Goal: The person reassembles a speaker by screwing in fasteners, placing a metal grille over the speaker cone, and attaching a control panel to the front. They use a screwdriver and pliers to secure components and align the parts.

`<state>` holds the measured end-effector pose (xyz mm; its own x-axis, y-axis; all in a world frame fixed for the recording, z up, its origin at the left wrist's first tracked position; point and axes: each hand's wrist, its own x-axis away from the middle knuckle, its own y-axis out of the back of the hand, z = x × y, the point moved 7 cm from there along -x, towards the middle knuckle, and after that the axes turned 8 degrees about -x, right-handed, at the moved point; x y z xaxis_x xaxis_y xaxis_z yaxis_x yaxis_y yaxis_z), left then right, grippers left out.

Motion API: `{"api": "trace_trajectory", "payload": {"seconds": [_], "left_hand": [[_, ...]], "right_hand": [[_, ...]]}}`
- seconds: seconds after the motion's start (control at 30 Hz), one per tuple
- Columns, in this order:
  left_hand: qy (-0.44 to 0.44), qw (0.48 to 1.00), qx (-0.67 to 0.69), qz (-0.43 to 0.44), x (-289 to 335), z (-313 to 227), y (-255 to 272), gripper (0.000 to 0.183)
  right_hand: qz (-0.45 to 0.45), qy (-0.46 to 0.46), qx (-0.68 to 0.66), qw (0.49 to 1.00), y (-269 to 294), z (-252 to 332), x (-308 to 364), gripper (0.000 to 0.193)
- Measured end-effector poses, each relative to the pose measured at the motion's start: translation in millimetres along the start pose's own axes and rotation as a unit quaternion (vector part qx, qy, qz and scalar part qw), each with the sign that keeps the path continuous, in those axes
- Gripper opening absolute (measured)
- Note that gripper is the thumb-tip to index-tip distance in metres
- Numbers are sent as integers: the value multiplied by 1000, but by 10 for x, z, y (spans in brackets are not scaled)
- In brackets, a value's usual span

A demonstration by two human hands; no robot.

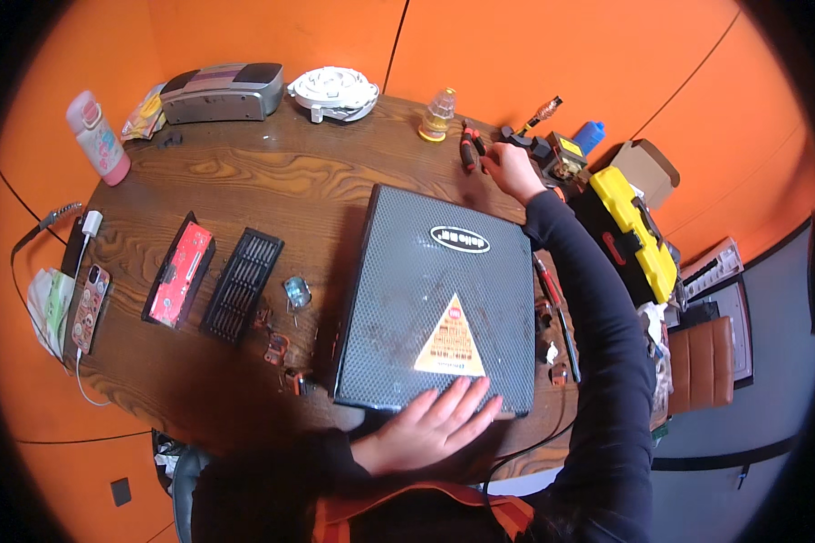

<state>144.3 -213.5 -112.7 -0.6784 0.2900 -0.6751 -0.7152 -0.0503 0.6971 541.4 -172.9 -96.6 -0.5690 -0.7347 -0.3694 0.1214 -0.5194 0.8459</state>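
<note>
A large flat black box (435, 290) with a dotted top, a white oval label and an orange-and-white triangular sticker lies before me. My left hand (435, 423) rests on its near edge, fingers spread flat just below the sticker. Past the far right corner reaches my right hand (513, 172), its fingers bent together beside the red-and-black-handled pliers (468, 149). The fingertips are partly hidden, so I cannot make out whether they grip anything. Along the box's right side lie a red screwdriver-like tool (547, 279) and a thin dark rod (568, 333).
Left of the box are a screwdriver bit case (243, 285), a red-topped case (181, 285) and a phone (92, 303). A bottle (98, 140), a grey device (222, 95) and a white round part (335, 90) stand farther back. A yellow-and-black toolbox (638, 235) stands right.
</note>
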Motion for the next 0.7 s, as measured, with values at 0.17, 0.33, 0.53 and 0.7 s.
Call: {"api": "trace_trajectory", "payload": {"seconds": [0.17, 0.33, 0.53, 0.7], "left_hand": [[15, 997, -57, -49, 18, -34, -5, 38], [13, 997, -52, -47, 47, -61, -29, 37], [-4, 997, -66, -47, 15, -23, -16, 31], [8, 999, -27, -39, -14, 11, 14, 36]], "right_hand": [[65, -99, 149, 982, -396, -397, -475, 44], [116, -214, 126, 962, -590, -733, -543, 51], [161, -116, 160, 967, -437, -640, -641, 51], [-24, -344, -471, 812, 161, -426, -40, 39]]}}
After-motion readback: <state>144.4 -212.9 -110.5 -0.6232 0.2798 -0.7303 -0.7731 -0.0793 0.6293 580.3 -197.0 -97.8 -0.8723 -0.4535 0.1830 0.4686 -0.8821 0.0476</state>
